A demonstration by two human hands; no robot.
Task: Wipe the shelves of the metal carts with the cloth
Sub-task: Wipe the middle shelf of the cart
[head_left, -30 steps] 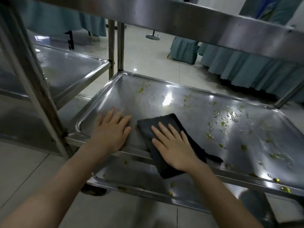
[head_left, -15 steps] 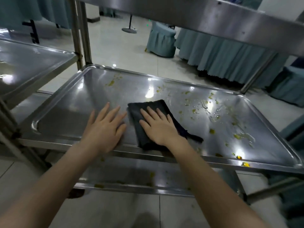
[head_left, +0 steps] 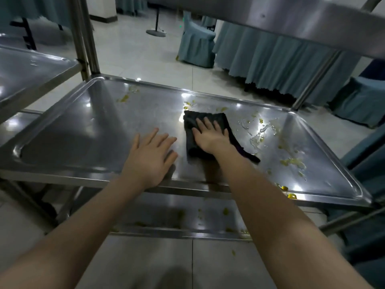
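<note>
Steel shelf (head_left: 87, 142), right hand (head_left: 210, 136) pressing cloth (head_left: 191, 142)

Can see only the edges of the cloth (head_left: 208, 115) around the right hand (head_left: 210, 139). Cannot make out most of the lower shelf (head_left: 166, 213), masked by the middle shelf (head_left: 83, 142).

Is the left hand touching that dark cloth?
Apart. The head view shows bare metal shelf between the left hand and the cloth; only the right hand presses it.
</note>
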